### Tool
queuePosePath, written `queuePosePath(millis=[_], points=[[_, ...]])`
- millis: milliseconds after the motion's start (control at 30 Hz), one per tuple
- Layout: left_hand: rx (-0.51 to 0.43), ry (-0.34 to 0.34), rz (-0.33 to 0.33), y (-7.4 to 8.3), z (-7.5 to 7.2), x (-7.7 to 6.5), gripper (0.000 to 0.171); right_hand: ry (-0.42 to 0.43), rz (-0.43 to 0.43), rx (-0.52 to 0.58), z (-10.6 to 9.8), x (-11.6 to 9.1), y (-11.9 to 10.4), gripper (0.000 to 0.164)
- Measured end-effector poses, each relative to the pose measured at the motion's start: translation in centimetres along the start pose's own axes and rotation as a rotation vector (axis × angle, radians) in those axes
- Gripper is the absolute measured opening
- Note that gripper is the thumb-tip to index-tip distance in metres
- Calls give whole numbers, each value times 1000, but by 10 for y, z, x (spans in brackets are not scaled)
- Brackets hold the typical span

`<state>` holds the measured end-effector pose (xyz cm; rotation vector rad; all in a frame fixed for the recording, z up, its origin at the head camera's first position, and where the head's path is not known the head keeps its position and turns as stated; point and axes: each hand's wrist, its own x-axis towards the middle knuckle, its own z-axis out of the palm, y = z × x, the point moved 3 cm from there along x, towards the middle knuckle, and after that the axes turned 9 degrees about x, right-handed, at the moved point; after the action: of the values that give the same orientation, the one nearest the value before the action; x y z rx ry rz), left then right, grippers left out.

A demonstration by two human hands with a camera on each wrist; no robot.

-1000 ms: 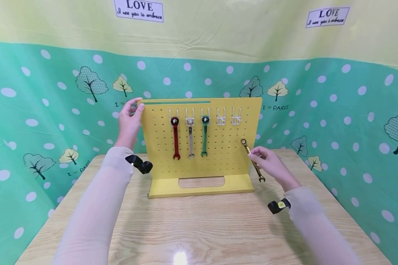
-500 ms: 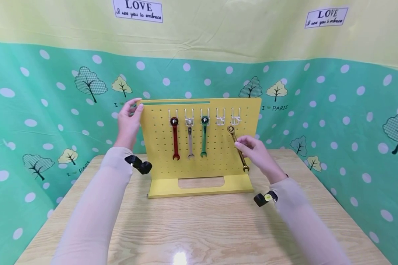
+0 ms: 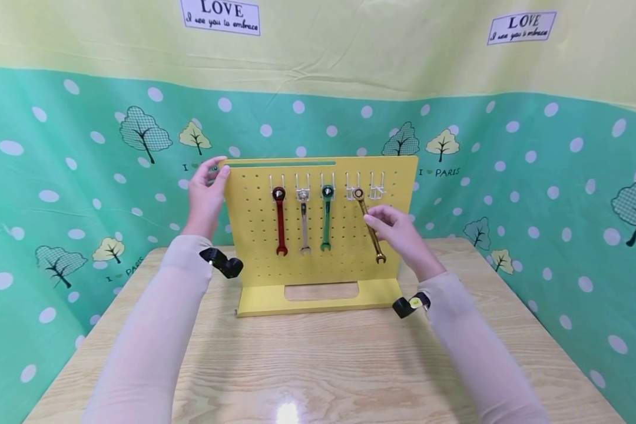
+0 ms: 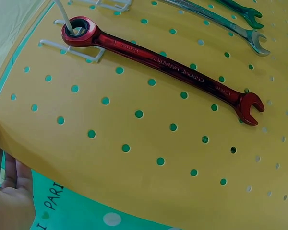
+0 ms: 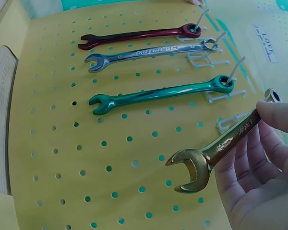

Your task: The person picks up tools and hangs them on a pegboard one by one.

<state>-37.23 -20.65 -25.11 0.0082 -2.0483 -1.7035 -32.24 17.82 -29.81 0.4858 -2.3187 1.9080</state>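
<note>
My right hand (image 3: pixel 400 234) pinches a gold wrench (image 3: pixel 371 229) between thumb and fingers. Its ring end is up in front of the fourth hook (image 3: pixel 353 187), and its open jaw slants down to the right. Whether the ring touches the hook I cannot tell. At the upper left corner of the yellow pegboard (image 3: pixel 259 229), my left hand (image 3: pixel 205 197) grips the edge, thumb in front. A red wrench (image 4: pixel 163 64), a silver wrench (image 5: pixel 151 51) and a green wrench (image 5: pixel 163 93) hang by their ring ends from white hooks.
A fifth white hook (image 3: pixel 377 187) at the right bears no wrench. The pegboard stands on a yellow base (image 3: pixel 265 299) with a cut-out, on a wooden table (image 3: pixel 307 359). Behind it hangs a green and yellow curtain (image 3: pixel 318 112).
My right hand has carried the gold wrench left and upward, from the board's right edge to the fourth hook. My left hand has stayed on the corner.
</note>
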Motion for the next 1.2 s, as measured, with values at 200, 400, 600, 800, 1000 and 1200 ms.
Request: queuePosePath(millis=[200, 400, 600, 800, 1000, 1200], points=[[-4, 7, -5, 0, 0, 0, 35, -4, 14, 39, 3, 6, 5, 39], [3, 13, -1, 1, 0, 0, 35, -4, 32, 78, 7, 10, 12, 36], [8, 6, -4, 1, 0, 1, 36, -20, 48, 117, 9, 13, 19, 38], [6, 2, -2, -1, 0, 1, 36, -44, 59, 147, 12, 19, 26, 43], [20, 14, 0, -2, 0, 1, 36, -41, 67, 177, 17, 23, 30, 41], [19, 14, 7, -1, 0, 0, 35, -22, 83, 195, 19, 25, 31, 40]])
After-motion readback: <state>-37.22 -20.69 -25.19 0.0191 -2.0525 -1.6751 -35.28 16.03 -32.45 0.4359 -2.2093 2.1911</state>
